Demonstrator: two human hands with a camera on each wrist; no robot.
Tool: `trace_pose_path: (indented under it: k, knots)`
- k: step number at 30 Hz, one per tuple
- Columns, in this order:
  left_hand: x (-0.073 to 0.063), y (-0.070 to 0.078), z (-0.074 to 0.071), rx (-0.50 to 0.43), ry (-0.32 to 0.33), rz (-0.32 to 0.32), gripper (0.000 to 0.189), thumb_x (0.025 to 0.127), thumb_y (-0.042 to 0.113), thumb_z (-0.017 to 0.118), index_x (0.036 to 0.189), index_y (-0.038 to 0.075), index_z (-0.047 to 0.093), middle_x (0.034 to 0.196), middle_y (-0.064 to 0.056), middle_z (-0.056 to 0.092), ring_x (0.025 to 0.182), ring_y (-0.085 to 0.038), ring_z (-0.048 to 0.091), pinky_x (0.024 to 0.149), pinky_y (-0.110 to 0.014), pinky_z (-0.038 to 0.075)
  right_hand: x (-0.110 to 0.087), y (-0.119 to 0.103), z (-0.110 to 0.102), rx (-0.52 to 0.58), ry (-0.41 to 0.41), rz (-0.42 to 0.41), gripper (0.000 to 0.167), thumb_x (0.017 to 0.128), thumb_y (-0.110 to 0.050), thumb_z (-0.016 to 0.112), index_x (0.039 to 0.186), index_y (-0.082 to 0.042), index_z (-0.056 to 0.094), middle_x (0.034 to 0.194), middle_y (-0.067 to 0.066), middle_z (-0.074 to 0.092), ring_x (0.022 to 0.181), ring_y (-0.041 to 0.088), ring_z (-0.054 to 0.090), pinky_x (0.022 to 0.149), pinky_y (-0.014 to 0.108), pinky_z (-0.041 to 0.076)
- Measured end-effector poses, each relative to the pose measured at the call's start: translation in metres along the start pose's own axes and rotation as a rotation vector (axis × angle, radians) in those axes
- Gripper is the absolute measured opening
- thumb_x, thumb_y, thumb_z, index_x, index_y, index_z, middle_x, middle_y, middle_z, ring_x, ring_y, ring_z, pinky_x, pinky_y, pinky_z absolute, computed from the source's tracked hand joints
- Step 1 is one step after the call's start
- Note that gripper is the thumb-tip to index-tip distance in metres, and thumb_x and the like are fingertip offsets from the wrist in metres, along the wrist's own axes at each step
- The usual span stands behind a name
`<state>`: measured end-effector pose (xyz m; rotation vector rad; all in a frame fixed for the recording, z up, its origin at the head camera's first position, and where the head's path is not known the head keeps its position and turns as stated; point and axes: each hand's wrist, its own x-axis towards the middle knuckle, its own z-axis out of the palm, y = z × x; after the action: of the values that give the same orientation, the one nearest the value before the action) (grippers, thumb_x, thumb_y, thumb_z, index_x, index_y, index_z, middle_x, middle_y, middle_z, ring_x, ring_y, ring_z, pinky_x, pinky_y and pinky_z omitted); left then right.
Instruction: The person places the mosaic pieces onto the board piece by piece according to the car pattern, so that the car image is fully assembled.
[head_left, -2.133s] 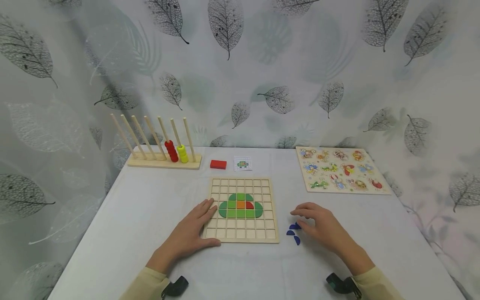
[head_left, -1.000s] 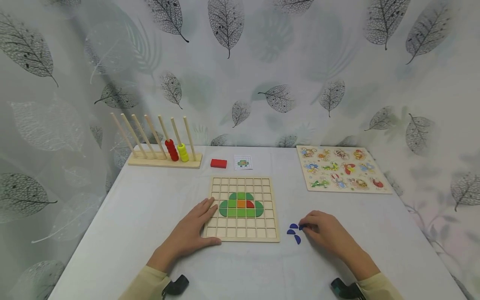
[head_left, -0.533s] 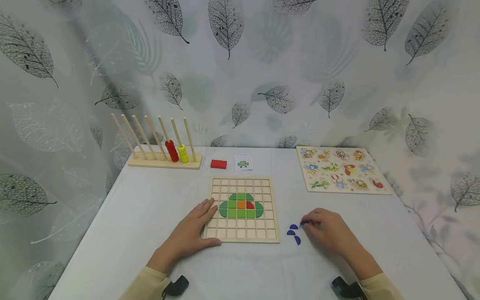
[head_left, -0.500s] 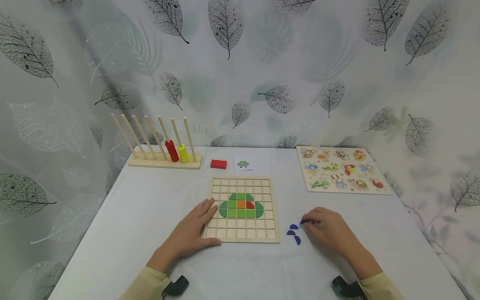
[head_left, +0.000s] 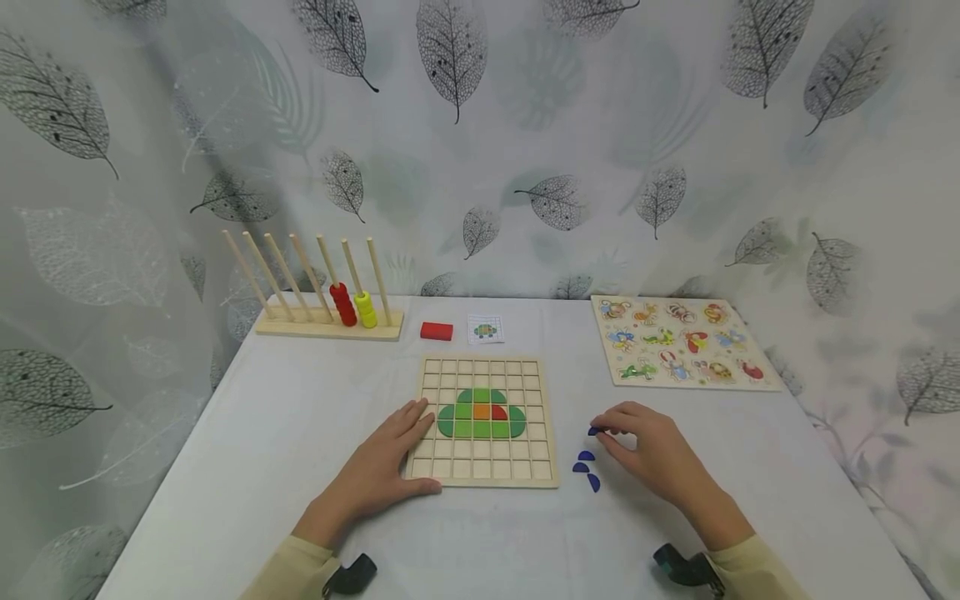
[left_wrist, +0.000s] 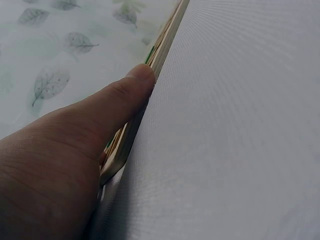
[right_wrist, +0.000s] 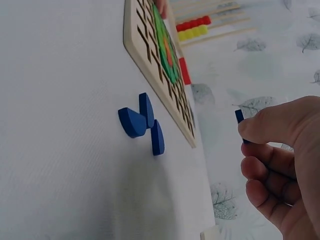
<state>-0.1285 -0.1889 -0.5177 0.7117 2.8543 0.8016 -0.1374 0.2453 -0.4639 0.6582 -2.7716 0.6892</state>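
My left hand (head_left: 384, 457) rests with straight fingers on the left side of a wooden grid board (head_left: 550, 417). In the left wrist view its thumb (left_wrist: 117, 102) lies along the board's edge. Green, orange and red tiles (head_left: 482, 428) form a rounded shape in the grid's middle. Right of the board my right hand (head_left: 652, 450) pinches a blue half-round tile (right_wrist: 240, 119) between thumb and fingertips, raised off the table. Three more blue half-round tiles (right_wrist: 132, 122) lie on the white cloth, just below that hand in the head view.
Behind the board are a red block (head_left: 437, 332) and a small pattern card (head_left: 485, 329). A wooden peg abacus (head_left: 330, 329) with red and yellow beads stands at back left. An insect picture puzzle board (head_left: 686, 342) lies at back right. A leaf-patterned curtain hangs behind.
My right hand has picked a blue half-round tile from the group and moved it up and left, off the table toward the board. My left hand stays in place.
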Motion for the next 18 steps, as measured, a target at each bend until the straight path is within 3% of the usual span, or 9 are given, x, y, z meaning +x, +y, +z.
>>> trace_pose_path:
  k: [8, 18]
  knots:
    - [-0.001, 0.000, 0.000, -0.004, 0.005, 0.003, 0.110, 0.085, 0.074, 0.079, 0.168, 0.012, 0.042, 0.179, -0.003, 0.025, 0.165, -0.029, 0.019, 0.127, -0.057, 0.030, 0.008, -0.013, 0.006, 0.043, 0.074, -0.061, 0.027, 0.084, -0.003, 0.093, 0.107, -0.015, 0.084, 0.103, -0.010, 0.076, 0.090, 0.009, 0.068, 0.077, 0.037, 0.063]
    - [0.000, -0.001, 0.000, 0.001, 0.004, 0.004, 0.110, 0.085, 0.075, 0.078, 0.169, 0.013, 0.042, 0.179, -0.003, 0.025, 0.165, -0.028, 0.018, 0.126, -0.057, 0.030, 0.015, -0.026, 0.014, 0.101, 0.090, -0.113, 0.031, 0.083, -0.001, 0.093, 0.106, -0.018, 0.082, 0.104, -0.013, 0.074, 0.090, 0.005, 0.066, 0.077, 0.034, 0.063]
